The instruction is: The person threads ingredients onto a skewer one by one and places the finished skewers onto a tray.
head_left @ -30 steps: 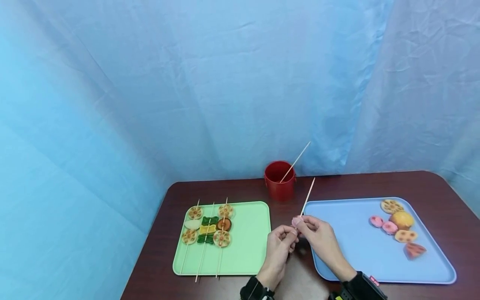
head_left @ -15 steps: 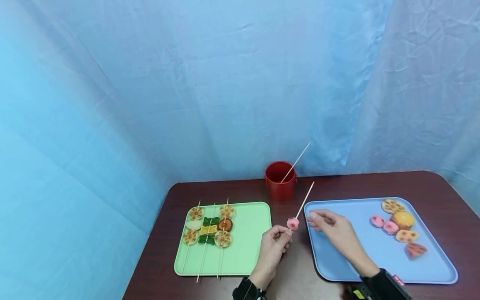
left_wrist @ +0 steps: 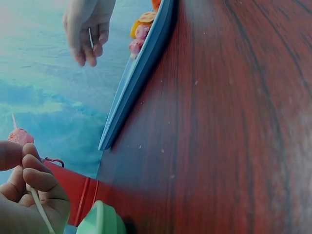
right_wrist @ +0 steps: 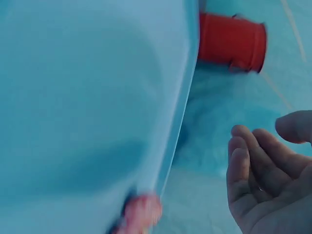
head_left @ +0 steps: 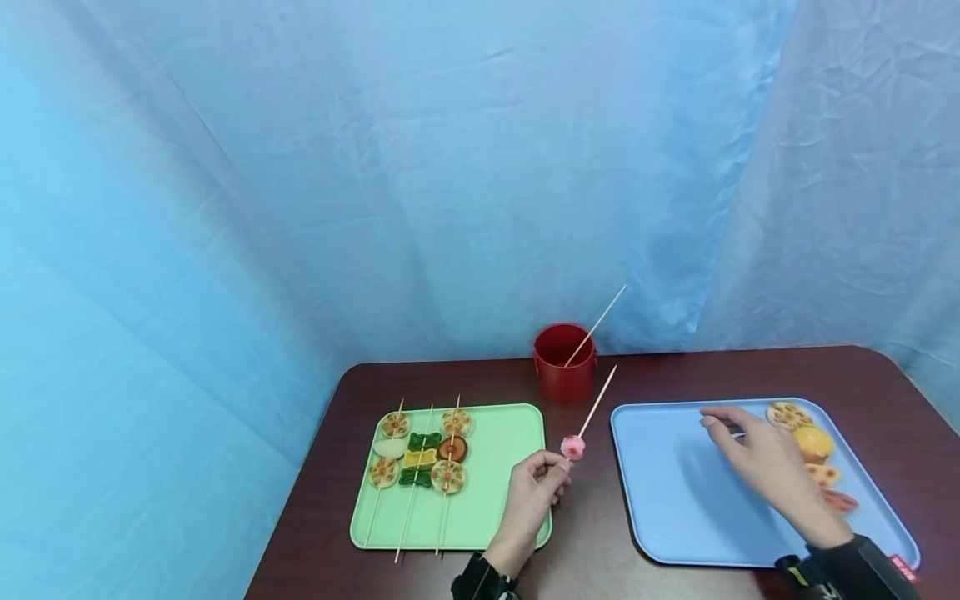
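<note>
My left hand [head_left: 528,500] pinches a thin wooden skewer [head_left: 598,402] just below a round pink toy food piece [head_left: 573,447] threaded on it. The skewer tilts up to the right, its tip bare. In the left wrist view, its lower end [left_wrist: 41,212] passes through the curled fingers. Over the blue tray [head_left: 675,517] hovers my right hand [head_left: 768,467], fingers loosely bent and holding nothing. Loose pink pieces [right_wrist: 142,212] lie on the tray in the right wrist view; in the head view that hand hides them. Near it are a yellow piece [head_left: 814,444] and a lotus-root slice [head_left: 789,415].
On the green tray [head_left: 498,467] at left lie three loaded skewers, one carrying green and yellow pieces [head_left: 420,458]. A red bucket [head_left: 564,375] with one skewer [head_left: 596,325] stands at the back edge of the table [head_left: 300,542]. Blue cloth [head_left: 480,167] hangs behind.
My right hand has let go of the pink piece and moved right over the blue tray. The left hand has shifted slightly left with the skewer and its pink piece.
</note>
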Demonstrator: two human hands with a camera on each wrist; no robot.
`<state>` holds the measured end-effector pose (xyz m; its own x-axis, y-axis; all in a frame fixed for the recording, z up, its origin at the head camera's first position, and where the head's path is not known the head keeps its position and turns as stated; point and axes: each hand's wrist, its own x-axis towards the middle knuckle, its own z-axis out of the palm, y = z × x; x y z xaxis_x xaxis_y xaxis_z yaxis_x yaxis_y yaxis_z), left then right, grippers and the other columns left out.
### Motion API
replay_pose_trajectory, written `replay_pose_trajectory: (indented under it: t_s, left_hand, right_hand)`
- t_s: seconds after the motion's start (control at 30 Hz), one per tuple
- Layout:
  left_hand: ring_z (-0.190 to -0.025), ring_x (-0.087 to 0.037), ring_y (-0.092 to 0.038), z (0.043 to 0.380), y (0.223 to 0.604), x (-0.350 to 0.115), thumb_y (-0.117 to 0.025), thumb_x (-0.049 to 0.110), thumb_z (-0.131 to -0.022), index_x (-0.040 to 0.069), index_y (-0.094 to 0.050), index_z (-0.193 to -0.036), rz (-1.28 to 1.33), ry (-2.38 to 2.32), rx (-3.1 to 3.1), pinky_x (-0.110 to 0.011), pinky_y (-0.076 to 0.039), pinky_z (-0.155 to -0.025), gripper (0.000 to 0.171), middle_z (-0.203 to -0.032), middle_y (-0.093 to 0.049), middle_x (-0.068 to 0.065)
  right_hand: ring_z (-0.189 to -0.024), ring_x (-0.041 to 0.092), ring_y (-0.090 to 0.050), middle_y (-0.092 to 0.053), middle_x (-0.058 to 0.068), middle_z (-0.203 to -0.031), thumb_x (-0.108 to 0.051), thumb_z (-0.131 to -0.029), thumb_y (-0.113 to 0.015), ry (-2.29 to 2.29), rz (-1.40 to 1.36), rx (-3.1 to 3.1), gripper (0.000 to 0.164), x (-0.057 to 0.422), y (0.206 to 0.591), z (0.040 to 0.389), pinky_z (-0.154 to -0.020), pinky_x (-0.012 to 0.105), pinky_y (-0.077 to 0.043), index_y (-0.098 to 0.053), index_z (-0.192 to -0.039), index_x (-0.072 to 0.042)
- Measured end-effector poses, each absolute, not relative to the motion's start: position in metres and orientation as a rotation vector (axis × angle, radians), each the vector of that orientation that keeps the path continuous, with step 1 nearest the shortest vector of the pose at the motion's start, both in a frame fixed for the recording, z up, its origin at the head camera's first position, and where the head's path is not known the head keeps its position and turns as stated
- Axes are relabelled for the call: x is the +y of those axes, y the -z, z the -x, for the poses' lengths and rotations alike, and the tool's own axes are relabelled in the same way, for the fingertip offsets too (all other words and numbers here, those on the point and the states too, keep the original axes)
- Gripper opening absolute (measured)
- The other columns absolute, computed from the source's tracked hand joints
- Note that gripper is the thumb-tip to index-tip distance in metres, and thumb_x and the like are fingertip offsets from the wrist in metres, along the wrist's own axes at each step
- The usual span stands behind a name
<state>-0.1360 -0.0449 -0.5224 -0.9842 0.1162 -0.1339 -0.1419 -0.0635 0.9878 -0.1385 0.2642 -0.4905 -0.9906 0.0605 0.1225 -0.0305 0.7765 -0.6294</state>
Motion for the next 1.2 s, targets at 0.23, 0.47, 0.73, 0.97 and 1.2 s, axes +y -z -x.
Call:
replay_pose_trajectory:
  t_s: [0.23, 0.47, 0.73, 0.97, 1.2]
  left_hand:
    - [-0.062, -0.007, -0.050, 0.136, 0.524, -0.048, -0.069, 0.007, -0.095, -0.017, -0.064, -0.102, 0.042, -2.192, 1.995, -0.018, -0.040, -0.055, 0.027, -0.072, -0.061, 0.001]
    - [-0.062, -0.009, -0.051, 0.137, 0.525, -0.049, -0.070, 0.009, -0.094, -0.014, -0.066, -0.100, 0.063, -2.175, 2.005, -0.018, -0.041, -0.056, 0.024, -0.072, -0.061, 0.001]
    - [-0.062, -0.008, -0.051, 0.135, 0.526, -0.050, -0.069, 0.009, -0.095, -0.016, -0.065, -0.101, 0.061, -2.174, 1.988, -0.018, -0.042, -0.057, 0.026, -0.073, -0.061, 0.000]
    - [-0.063, -0.008, -0.051, 0.135, 0.528, -0.050, -0.069, 0.009, -0.095, -0.017, -0.064, -0.103, 0.063, -2.172, 1.980, -0.018, -0.041, -0.057, 0.028, -0.073, -0.062, 0.000]
    - [-0.062, -0.008, -0.051, 0.134, 0.527, -0.048, -0.069, 0.010, -0.095, -0.016, -0.065, -0.102, 0.075, -2.167, 1.977, -0.019, -0.041, -0.056, 0.027, -0.073, -0.062, 0.001]
  right_hand:
    - [-0.088, 0.044, -0.067, -0.071, 0.028, -0.104, -0.008, -0.093, -0.072, -0.687, -0.039, -2.852, 0.026, 0.292, 0.495, 0.144, -0.070, 0.057, -0.055, -0.071, -0.113, 0.008]
    - [-0.095, 0.050, -0.063, -0.068, 0.033, -0.105, -0.001, -0.086, -0.076, -0.575, -0.098, -2.888, 0.028, 0.312, 0.500, 0.145, -0.079, 0.065, -0.051, -0.070, -0.109, 0.012]
    - [-0.103, 0.056, -0.059, -0.065, 0.036, -0.109, -0.007, -0.086, -0.080, -0.489, -0.095, -3.000, 0.037, 0.322, 0.505, 0.148, -0.087, 0.070, -0.046, -0.067, -0.112, 0.017]
    - [-0.103, 0.055, -0.060, -0.067, 0.035, -0.107, -0.011, -0.089, -0.078, -0.432, -0.111, -3.047, 0.036, 0.324, 0.506, 0.149, -0.088, 0.069, -0.046, -0.067, -0.111, 0.016]
    - [-0.098, 0.052, -0.063, -0.069, 0.031, -0.102, -0.010, -0.090, -0.077, -0.387, -0.151, -3.041, 0.031, 0.325, 0.508, 0.149, -0.086, 0.068, -0.047, -0.069, -0.109, 0.013]
